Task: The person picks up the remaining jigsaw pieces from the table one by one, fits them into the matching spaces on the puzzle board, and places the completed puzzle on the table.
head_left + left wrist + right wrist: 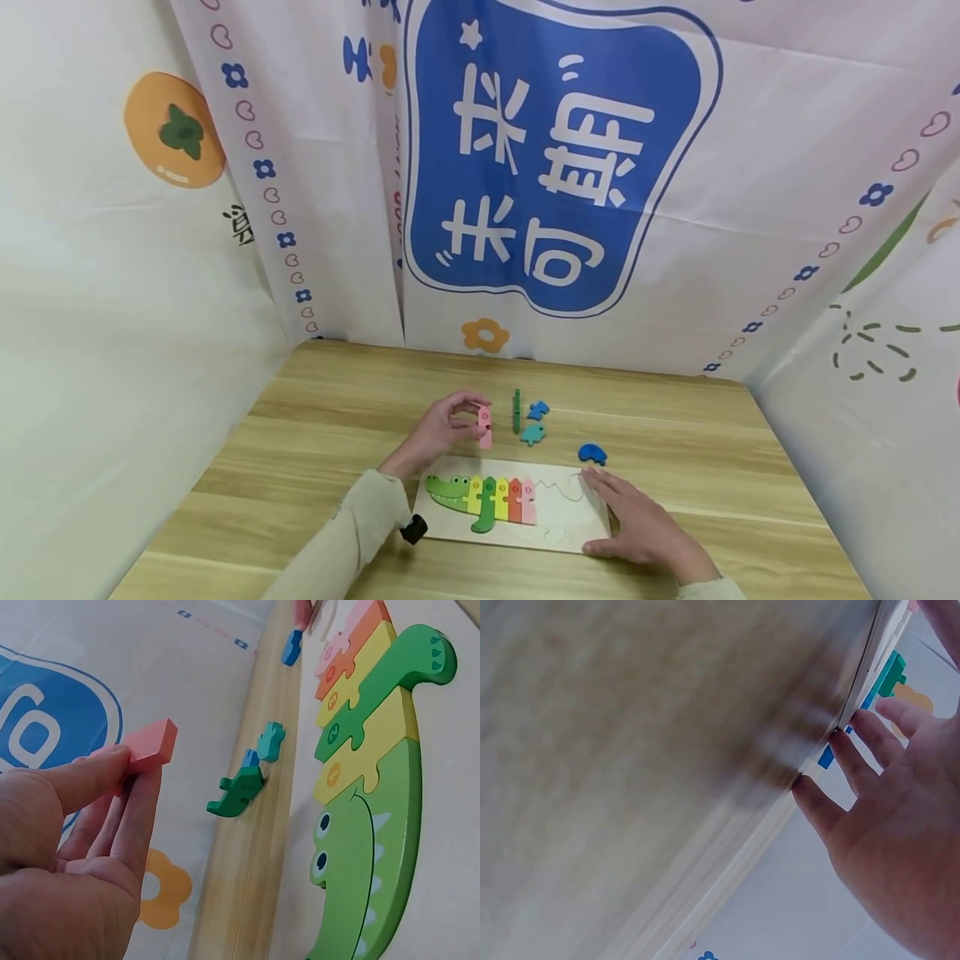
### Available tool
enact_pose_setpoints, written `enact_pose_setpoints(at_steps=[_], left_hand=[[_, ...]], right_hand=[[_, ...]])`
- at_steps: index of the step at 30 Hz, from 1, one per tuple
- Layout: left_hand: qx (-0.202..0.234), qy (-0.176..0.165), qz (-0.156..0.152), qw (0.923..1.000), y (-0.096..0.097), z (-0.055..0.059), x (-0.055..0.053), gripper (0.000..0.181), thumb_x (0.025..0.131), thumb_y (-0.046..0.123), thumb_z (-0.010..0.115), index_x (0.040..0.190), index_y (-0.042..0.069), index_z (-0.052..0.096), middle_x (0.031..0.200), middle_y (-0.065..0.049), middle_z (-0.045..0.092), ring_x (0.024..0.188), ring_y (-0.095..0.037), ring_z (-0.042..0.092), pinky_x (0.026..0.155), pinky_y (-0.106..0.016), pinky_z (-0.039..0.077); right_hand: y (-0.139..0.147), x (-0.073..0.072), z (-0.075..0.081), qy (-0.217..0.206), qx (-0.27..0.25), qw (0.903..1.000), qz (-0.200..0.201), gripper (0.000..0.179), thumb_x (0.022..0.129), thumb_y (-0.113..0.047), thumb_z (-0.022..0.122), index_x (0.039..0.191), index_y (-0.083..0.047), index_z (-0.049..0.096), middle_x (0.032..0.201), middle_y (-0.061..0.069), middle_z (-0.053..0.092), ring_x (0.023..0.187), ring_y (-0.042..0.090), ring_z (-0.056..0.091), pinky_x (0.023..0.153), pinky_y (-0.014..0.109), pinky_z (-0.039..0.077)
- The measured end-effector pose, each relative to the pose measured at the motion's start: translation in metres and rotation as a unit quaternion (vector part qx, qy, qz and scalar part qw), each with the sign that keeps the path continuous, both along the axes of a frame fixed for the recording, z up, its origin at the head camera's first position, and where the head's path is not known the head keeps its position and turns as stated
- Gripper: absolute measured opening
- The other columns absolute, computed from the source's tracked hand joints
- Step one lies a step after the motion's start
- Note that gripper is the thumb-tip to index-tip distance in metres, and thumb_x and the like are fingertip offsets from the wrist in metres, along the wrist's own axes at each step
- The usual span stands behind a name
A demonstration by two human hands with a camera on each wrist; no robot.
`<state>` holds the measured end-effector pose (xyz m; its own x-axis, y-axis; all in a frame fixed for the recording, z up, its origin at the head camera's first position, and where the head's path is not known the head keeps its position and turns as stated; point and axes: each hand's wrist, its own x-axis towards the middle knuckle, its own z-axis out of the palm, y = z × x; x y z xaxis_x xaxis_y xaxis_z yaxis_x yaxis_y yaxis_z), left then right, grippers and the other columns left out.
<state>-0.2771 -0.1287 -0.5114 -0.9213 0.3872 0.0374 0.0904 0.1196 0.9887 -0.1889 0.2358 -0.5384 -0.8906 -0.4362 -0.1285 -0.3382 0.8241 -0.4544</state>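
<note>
The left hand [442,427] pinches a pink piece [485,427] in its grip, thumb against fingers, holding it raised and apart from the board [562,510]. In the head view the piece's long axis runs near to far, roughly parallel to the strips of the crocodile row, so by judgement the two headings nearly match. From this grip the board lies toward the person, and its bare stretch lies toward the person and to the right. Bordering that stretch is the row's end strip, a light pink one [528,502], beside the red strip [514,502]; the crocodile head [448,492] sits at the far left of the row. The right hand [633,517] is nearer to the bare stretch: its grip is released, fingers spread, the fingertips touching the board's right end. Past the board's far edge, on the table [337,400], are a green piece [517,411], seemingly on its edge just right of the held one, then a blue piece [537,410] and a teal piece [533,434] near each other, and a dark blue piece [592,454] near the right fingertips
</note>
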Motion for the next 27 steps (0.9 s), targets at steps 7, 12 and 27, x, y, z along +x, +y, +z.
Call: enact_pose_setpoints(at_steps=[7,12,27], left_hand=[[-0.012,-0.016,0.004,0.9998,0.006,-0.002,0.002,0.037,0.095,0.008,0.074,0.131,0.004,0.063,0.122,-0.016,0.069,0.106,-0.02,0.069,0.097,-0.04,0.06],[-0.006,-0.035,-0.029,0.9989,0.016,-0.004,0.005,0.035,0.098,0.011,0.072,0.129,0.001,0.061,0.119,-0.016,0.067,0.101,-0.02,0.071,0.098,-0.055,0.058],[-0.072,-0.013,-0.112,0.991,0.067,-0.011,0.021,0.009,0.101,0.017,0.069,0.109,0.013,0.067,0.101,-0.003,0.073,0.091,-0.017,0.07,0.086,-0.044,0.062]], right_hand=[[0.001,-0.001,-0.003,0.004,0.003,1.0,0.002,0.111,0.075,-0.068,0.081,0.161,-0.013,0.037,0.167,0.011,0.037,0.15,0.043,0.038,0.116,0.066,0.039],[0.002,-0.001,-0.004,0.009,0.011,0.9999,-0.002,0.11,0.075,-0.07,0.08,0.161,-0.014,0.039,0.167,0.009,0.038,0.15,0.042,0.038,0.115,0.064,0.04],[0.0,-0.002,-0.004,0.004,0.01,0.9999,-0.001,0.109,0.075,-0.07,0.08,0.16,-0.015,0.041,0.167,0.008,0.038,0.151,0.041,0.038,0.115,0.064,0.04]])
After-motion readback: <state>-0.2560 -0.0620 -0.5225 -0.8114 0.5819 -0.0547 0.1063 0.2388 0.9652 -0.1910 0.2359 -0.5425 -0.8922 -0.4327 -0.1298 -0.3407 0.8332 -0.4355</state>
